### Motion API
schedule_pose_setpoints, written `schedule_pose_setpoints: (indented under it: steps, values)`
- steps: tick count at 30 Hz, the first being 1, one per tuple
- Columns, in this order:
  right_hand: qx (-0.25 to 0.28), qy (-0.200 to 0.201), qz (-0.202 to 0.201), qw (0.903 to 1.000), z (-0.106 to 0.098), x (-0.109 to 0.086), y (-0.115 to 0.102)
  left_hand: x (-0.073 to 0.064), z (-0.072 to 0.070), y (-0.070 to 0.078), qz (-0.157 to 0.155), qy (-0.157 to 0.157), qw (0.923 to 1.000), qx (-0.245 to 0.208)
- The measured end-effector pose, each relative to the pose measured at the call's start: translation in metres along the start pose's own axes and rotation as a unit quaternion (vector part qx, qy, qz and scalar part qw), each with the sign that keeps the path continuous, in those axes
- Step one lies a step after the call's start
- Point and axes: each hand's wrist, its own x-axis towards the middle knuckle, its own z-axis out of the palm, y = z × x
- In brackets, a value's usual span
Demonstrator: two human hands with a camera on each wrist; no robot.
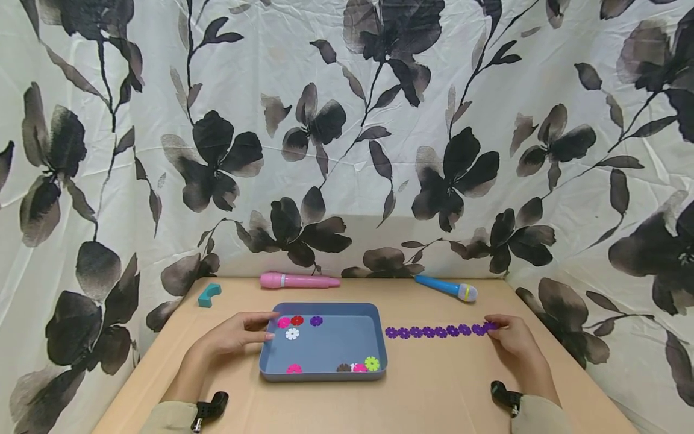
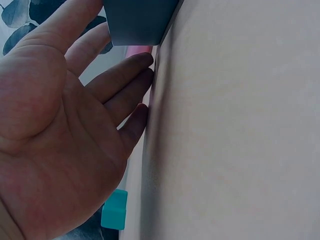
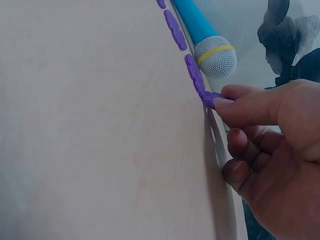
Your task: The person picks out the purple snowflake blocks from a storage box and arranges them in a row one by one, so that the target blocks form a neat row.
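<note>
A grey-blue tray [image 1: 325,377] lies on the table, with several flower-shaped discs in it: pink, a red one [image 1: 297,320], a purple one [image 1: 317,321], a white one [image 1: 292,334], brown and a lime one [image 1: 372,363]. My left hand [image 1: 233,333] touches the tray's left side with thumb and forefinger, the other fingers extended below it in the left wrist view. To the tray's right runs a row of purple flower discs [image 1: 428,332]. My right hand [image 1: 515,339] pinches a tilted purple flower disc [image 3: 212,99] at the row's right end, against its neighbour. Whether they interlock, I cannot tell.
Along the back edge lie a pink toy microphone [image 1: 303,281] and a blue toy microphone [image 1: 444,289] with a silver head. A teal curved block [image 1: 209,295] sits at the back left. A floral curtain [image 1: 347,150] hangs behind the table.
</note>
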Motion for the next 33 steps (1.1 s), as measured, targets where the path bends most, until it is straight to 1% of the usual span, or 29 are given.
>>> schedule_pose_setpoints:
  steps: [9, 15, 20, 23, 28, 31, 33]
  values:
    - [0.006, -0.01, 0.001, 0.9999, 0.002, 0.001, -0.005, -0.001, -0.001, 0.002, -0.004, 0.0, 1.0, -0.006]
    - [-0.011, -0.014, -0.008, 0.9998, 0.001, 0.002, -0.004, -0.001, -0.001, 0.002, -0.002, -0.001, 1.0, -0.002]
    - [-0.029, -0.008, -0.024, 0.9993, 0.002, 0.003, -0.004, 0.0, -0.001, 0.001, -0.001, -0.001, 1.0, -0.003]
    - [-0.035, -0.003, -0.024, 0.9991, 0.002, 0.003, -0.004, 0.0, -0.001, 0.001, -0.001, 0.0, 1.0, -0.003]
    - [-0.031, 0.01, -0.004, 0.9994, 0.0, -0.001, -0.005, 0.0, 0.0, 0.0, -0.003, -0.001, 1.0, -0.007]
    - [-0.01, 0.017, 0.013, 0.9997, -0.002, -0.003, -0.011, 0.0, 0.0, 0.0, -0.004, -0.001, 1.0, -0.005]
    - [-0.005, 0.028, 0.006, 0.9996, -0.002, -0.003, -0.017, 0.001, -0.001, 0.0, -0.003, -0.001, 1.0, -0.004]
